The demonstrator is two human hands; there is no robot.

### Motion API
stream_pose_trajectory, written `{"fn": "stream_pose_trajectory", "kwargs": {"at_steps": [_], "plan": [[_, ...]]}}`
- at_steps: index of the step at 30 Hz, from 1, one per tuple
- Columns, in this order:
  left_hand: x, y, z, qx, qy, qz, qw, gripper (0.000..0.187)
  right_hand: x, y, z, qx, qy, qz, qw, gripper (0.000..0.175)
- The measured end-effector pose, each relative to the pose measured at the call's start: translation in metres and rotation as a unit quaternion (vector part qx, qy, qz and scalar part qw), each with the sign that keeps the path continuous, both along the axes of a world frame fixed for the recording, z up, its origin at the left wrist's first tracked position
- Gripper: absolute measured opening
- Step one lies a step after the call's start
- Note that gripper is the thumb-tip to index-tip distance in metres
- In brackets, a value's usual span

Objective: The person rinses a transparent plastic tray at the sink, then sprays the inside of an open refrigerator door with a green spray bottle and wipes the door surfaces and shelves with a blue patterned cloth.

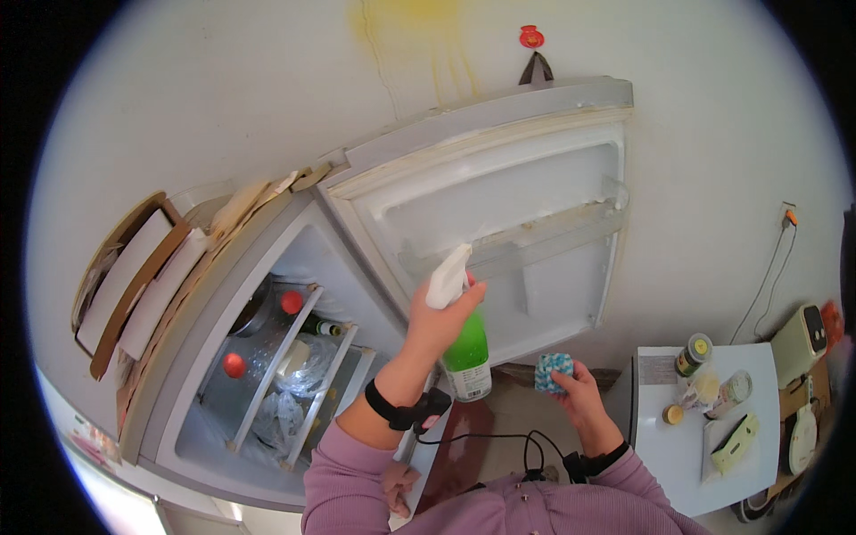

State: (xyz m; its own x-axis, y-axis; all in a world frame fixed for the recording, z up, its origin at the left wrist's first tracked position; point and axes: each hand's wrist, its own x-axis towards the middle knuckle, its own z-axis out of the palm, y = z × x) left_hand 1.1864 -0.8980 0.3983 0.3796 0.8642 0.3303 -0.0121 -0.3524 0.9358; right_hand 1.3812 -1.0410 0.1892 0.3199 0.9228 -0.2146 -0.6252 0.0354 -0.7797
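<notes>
My left hand point(438, 314) grips the neck of a green spray bottle point(468, 344) with a white trigger head point(448, 277). The nozzle points toward the inner face of an open refrigerator door point(495, 200). A clear plastic door shelf point(555, 234) runs across that face, behind the bottle from my view. In my right hand point(582, 394) is a blue and white sponge point(553, 373), held below the door's lower edge. To the left, the refrigerator compartment point(301, 257) stands open, with two red round fruits, a pot, a bottle and plastic bags on its shelves.
Cardboard and boxes point(144, 287) lie on top of the refrigerator. On the right, a white cabinet top point(682, 481) bears jars point(693, 354), a round lid point(673, 414) and a pale green case point(734, 445). A cord point(762, 287) hangs from a wall socket. A cable joins my wrist straps.
</notes>
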Motion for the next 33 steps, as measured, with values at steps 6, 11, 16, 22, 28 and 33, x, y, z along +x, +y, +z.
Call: {"fn": "stream_pose_trajectory", "kwargs": {"at_steps": [6,11,16,22,28,33], "plan": [[0.008,0.004,-0.012,-0.005,0.062,0.028,0.998,0.026,0.004,-0.001,0.003,-0.019,-0.017,-0.002,1.0,0.032],[0.016,-0.008,-0.025,0.017,0.089,-0.032,0.995,0.026,0.004,0.003,-0.001,-0.02,-0.009,-0.006,1.0,0.031],[0.027,-0.016,-0.043,0.022,0.06,-0.049,0.997,0.034,0.004,0.001,-0.013,-0.013,0.001,-0.017,1.0,0.031],[0.023,-0.039,-0.089,0.183,-0.03,-0.007,0.983,0.048,0.0,-0.013,-0.024,-0.014,-0.008,-0.028,0.999,0.03],[0.0,-0.061,-0.143,0.208,0.089,-0.02,0.974,0.048,-0.016,-0.038,-0.034,-0.081,-0.034,-0.055,0.995,0.032],[0.015,-0.098,-0.172,0.087,0.047,-0.134,0.986,0.045,-0.042,-0.076,-0.063,-0.128,-0.085,-0.059,0.986,0.037]]}}
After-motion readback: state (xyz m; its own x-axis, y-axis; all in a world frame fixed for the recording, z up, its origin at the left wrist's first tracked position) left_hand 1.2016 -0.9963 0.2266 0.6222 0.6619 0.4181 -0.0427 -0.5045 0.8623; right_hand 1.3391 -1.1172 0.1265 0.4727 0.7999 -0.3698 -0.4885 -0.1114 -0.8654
